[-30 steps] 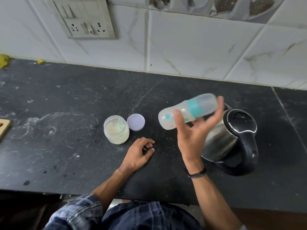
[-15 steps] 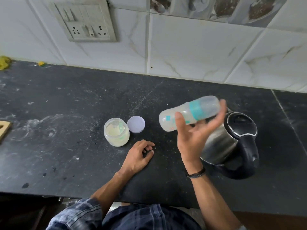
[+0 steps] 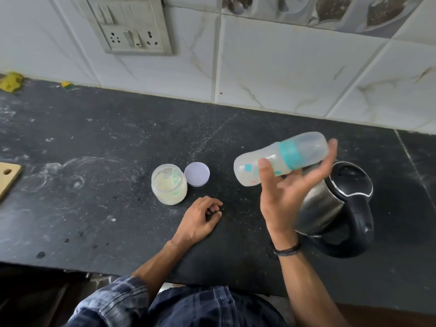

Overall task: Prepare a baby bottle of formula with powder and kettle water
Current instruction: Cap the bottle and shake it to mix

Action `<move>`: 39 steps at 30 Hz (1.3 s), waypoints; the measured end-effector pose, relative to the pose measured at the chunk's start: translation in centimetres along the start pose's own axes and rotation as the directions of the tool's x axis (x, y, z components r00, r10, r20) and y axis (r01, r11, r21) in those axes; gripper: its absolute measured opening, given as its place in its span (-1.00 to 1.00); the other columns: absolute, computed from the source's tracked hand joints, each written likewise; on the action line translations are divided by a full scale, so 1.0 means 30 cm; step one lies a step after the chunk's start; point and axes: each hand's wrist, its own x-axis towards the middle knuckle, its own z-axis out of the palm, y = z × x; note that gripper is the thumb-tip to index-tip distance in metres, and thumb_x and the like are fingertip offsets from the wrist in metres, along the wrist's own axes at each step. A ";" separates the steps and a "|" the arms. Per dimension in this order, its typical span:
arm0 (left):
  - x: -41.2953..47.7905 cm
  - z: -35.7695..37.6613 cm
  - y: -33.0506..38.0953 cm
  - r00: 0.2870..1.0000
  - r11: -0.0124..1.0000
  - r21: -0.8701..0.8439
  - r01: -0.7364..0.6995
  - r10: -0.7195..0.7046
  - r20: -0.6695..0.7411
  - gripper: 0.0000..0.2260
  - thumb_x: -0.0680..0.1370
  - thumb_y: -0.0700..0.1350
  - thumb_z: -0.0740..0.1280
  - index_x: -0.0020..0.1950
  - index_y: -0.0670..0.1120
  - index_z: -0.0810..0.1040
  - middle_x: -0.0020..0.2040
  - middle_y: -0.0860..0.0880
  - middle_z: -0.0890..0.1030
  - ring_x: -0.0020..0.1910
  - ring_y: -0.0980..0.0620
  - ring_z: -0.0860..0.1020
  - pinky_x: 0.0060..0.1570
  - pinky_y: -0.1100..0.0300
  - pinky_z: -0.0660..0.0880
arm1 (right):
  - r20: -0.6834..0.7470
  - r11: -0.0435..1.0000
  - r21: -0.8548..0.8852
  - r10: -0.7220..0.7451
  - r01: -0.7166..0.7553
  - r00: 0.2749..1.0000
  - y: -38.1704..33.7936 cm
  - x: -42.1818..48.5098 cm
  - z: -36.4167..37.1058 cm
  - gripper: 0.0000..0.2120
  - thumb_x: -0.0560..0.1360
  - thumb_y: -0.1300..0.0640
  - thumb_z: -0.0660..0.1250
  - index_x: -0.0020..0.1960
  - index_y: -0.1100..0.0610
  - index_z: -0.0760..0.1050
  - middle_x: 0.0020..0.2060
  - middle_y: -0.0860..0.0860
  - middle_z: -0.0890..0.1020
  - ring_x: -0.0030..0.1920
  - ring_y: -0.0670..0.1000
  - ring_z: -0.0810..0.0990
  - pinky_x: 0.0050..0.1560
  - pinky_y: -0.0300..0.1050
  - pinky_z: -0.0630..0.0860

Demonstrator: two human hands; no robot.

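My right hand [image 3: 286,194] holds a capped baby bottle [image 3: 280,158] with a teal collar, lying almost sideways in the air, thumb on its body and fingers under its cap end. Milky liquid shows inside. Behind that hand stands a steel kettle [image 3: 339,204] with a black lid and handle. An open jar of pale formula powder [image 3: 169,184], a green scoop inside, sits on the black counter [image 3: 94,208]. Its lilac lid [image 3: 197,174] lies just right of it. My left hand [image 3: 200,219] rests on the counter with loosely curled fingers, holding nothing.
A wooden board's corner [image 3: 8,179] pokes in at the left edge. A socket and switch plate [image 3: 128,29] hangs on the tiled wall. Yellow scraps [image 3: 10,81] lie at the counter's back left. The counter's front edge runs near my body.
The bottle stays sideways in my right hand, its place in view shifting only slightly. My left hand stays on the counter.
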 end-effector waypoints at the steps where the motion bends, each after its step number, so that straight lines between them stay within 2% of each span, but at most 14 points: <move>1: 0.000 0.001 0.001 1.000 1.000 0.004 0.005 -0.005 -0.006 -0.83 0.57 -0.15 0.42 0.15 0.01 0.63 -0.07 0.15 0.57 -0.01 0.12 0.54 -0.01 0.28 0.50 | 0.011 0.999 -0.018 0.031 -0.031 0.999 0.005 -0.003 0.006 -0.10 0.54 0.25 0.53 0.62 -0.11 0.02 0.49 -0.24 0.45 0.35 0.03 0.62 0.18 -0.09 0.65; 3: 0.003 0.002 0.001 1.000 1.000 0.003 0.003 -0.003 -0.005 -0.83 0.57 -0.15 0.42 0.15 0.00 0.64 -0.07 0.15 0.57 -0.02 0.12 0.53 -0.01 0.29 0.49 | 0.012 0.985 0.020 0.171 -0.171 0.985 0.007 -0.011 0.018 -0.07 0.52 0.28 0.55 0.62 -0.14 0.02 0.44 -0.16 0.52 0.32 0.06 0.64 0.15 -0.07 0.66; 7: 0.001 -0.003 0.006 1.000 1.000 -0.002 0.003 -0.003 -0.001 -0.83 0.58 -0.15 0.42 0.15 0.00 0.64 -0.06 0.15 0.57 -0.01 0.14 0.53 -0.01 0.33 0.47 | -0.051 0.997 0.034 0.064 -0.062 0.997 0.015 -0.011 0.007 -0.10 0.54 0.24 0.54 0.61 -0.17 0.04 0.50 -0.23 0.44 0.38 0.06 0.61 0.17 -0.05 0.66; 10: 0.002 0.000 0.002 1.000 1.000 0.007 0.010 -0.010 0.005 -0.83 0.58 -0.14 0.42 0.16 0.00 0.63 -0.06 0.14 0.57 -0.01 0.14 0.53 -0.01 0.34 0.47 | 0.002 0.987 -0.002 0.158 -0.158 0.987 0.015 0.001 0.016 -0.03 0.52 0.26 0.57 0.63 -0.22 0.01 0.41 -0.15 0.55 0.33 0.10 0.64 0.13 -0.09 0.67; 14: 0.005 -0.002 0.006 1.000 1.000 0.004 0.012 -0.012 0.001 -0.83 0.58 -0.14 0.42 0.16 0.01 0.63 -0.06 0.14 0.57 -0.01 0.14 0.53 -0.01 0.34 0.47 | -0.017 0.995 0.023 0.095 -0.095 0.995 0.020 -0.009 0.028 -0.09 0.53 0.18 0.56 0.60 -0.26 0.05 0.49 -0.23 0.46 0.34 0.10 0.64 0.11 -0.01 0.70; 17: 0.004 0.001 0.006 1.000 1.000 0.004 0.014 -0.014 0.010 -0.83 0.58 -0.14 0.42 0.16 0.00 0.64 -0.06 0.13 0.58 -0.01 0.14 0.53 -0.01 0.33 0.47 | 0.027 0.982 0.004 0.189 -0.189 0.982 0.013 -0.014 0.042 -0.11 0.51 0.25 0.57 0.59 -0.24 0.14 0.48 -0.04 0.50 0.27 0.14 0.68 0.14 0.10 0.70; 19: 0.005 -0.003 0.010 1.000 1.000 -0.001 0.014 -0.014 0.012 -0.84 0.58 -0.15 0.42 0.16 0.00 0.64 -0.05 0.13 0.57 -0.01 0.14 0.53 0.00 0.32 0.48 | -0.057 0.991 0.051 0.124 -0.121 0.991 0.016 -0.014 0.040 -0.12 0.53 0.24 0.56 0.59 -0.22 0.11 0.47 -0.17 0.50 0.28 0.13 0.67 0.11 -0.02 0.69; 21: 0.005 -0.005 0.008 1.000 1.000 0.006 0.017 -0.017 -0.001 -0.84 0.58 -0.15 0.42 0.16 -0.01 0.64 -0.06 0.13 0.57 -0.02 0.13 0.53 0.00 0.32 0.48 | -0.034 0.994 -0.005 0.109 -0.109 0.993 0.024 0.004 0.027 -0.11 0.53 0.20 0.55 0.61 -0.14 0.06 0.42 -0.28 0.52 0.26 0.07 0.68 0.10 -0.02 0.69; 24: 0.001 -0.001 0.004 1.000 1.000 0.008 0.009 -0.010 0.013 -0.84 0.58 -0.15 0.41 0.15 0.00 0.63 -0.06 0.14 0.57 -0.01 0.14 0.53 -0.01 0.32 0.48 | 0.030 0.978 -0.081 0.197 -0.194 0.980 0.014 0.015 0.012 -0.10 0.52 0.22 0.58 0.63 -0.13 0.11 0.40 -0.09 0.58 0.21 0.09 0.71 0.12 0.06 0.70; 27: 0.005 -0.001 0.001 1.000 1.000 0.011 0.003 -0.003 0.001 -0.84 0.58 -0.14 0.42 0.14 0.02 0.63 -0.07 0.15 0.57 -0.01 0.14 0.53 -0.01 0.32 0.48 | -0.047 0.994 0.002 0.110 -0.110 0.993 0.012 0.012 0.010 -0.12 0.53 0.21 0.56 0.60 -0.18 0.09 0.44 -0.17 0.52 0.26 0.13 0.68 0.06 -0.04 0.70; 30: 0.005 0.004 0.001 1.000 1.000 0.019 -0.003 0.003 -0.009 -0.85 0.57 -0.15 0.41 0.12 0.02 0.63 -0.08 0.15 0.56 -0.02 0.14 0.53 -0.02 0.36 0.45 | 0.063 0.979 -0.115 0.175 -0.167 0.983 0.010 0.026 0.012 -0.11 0.50 0.21 0.59 0.61 -0.10 0.11 0.30 -0.34 0.60 0.17 0.01 0.73 0.09 0.01 0.70; 34: 0.004 0.002 0.005 1.000 1.000 0.017 -0.010 0.010 -0.007 -0.85 0.56 -0.12 0.40 0.12 0.02 0.62 -0.09 0.15 0.56 -0.04 0.14 0.52 -0.03 0.38 0.43 | -0.036 0.994 0.032 0.103 -0.102 0.994 -0.001 0.016 0.009 -0.16 0.52 0.25 0.54 0.57 -0.07 0.10 0.38 -0.26 0.54 0.23 0.05 0.68 0.05 -0.13 0.67; 37: 0.004 0.002 0.006 1.000 1.000 0.027 -0.007 0.007 -0.007 -0.84 0.56 -0.16 0.42 0.12 0.00 0.63 -0.09 0.14 0.56 -0.04 0.15 0.52 -0.03 0.37 0.44 | 0.069 0.989 -0.017 0.146 -0.146 0.987 -0.011 0.034 0.010 -0.13 0.49 0.24 0.57 0.57 -0.13 0.12 0.33 -0.32 0.55 0.22 0.06 0.70 0.09 -0.07 0.68; 39: 0.003 0.004 0.005 1.000 1.000 0.020 -0.012 0.012 0.001 -0.84 0.56 -0.16 0.42 0.12 0.01 0.63 -0.08 0.14 0.56 -0.04 0.15 0.52 -0.03 0.37 0.44 | 0.096 0.995 0.002 0.100 -0.100 0.990 -0.023 0.039 -0.001 -0.11 0.47 0.27 0.58 0.55 -0.17 0.14 0.34 -0.30 0.55 0.25 0.07 0.68 0.12 -0.03 0.68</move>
